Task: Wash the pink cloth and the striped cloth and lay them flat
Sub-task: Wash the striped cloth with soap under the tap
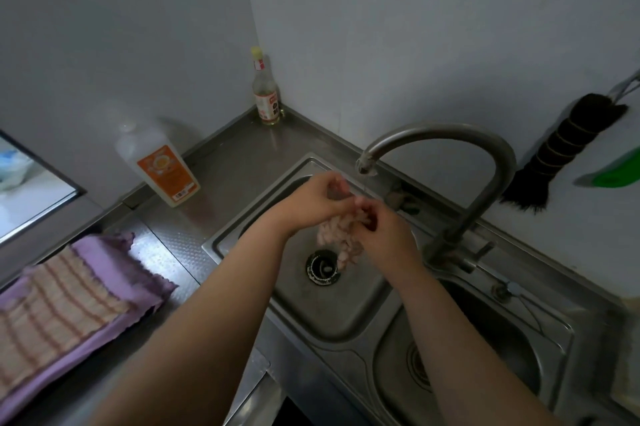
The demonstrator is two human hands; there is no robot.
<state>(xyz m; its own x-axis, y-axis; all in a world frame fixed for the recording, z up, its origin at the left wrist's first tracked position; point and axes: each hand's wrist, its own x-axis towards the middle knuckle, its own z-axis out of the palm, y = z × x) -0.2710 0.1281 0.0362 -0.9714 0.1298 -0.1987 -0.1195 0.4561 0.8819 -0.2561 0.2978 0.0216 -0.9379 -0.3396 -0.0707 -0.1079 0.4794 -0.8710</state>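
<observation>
Both hands met over the sink [346,315] under the tap [440,138]. The left hand [320,199] and right hand [382,233] pinched the bunched pink cloth [334,235], its folds hard to make out. The striped cloth [52,308] lay flat on the counter, partly cut off.

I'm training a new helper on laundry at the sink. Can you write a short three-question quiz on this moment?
1. True or false: the striped cloth is in the sink basin.
2. Which hands hold the pink cloth? A) left hand only B) right hand only C) both
3. Fill in: the striped cloth lies on a ______ cloth on the counter.

Key:
1. False; it lies on the counter, left of the sink.
2. C; the left hand and right hand both grip it under the tap, where a thin stream runs.
3. Purple.
</observation>
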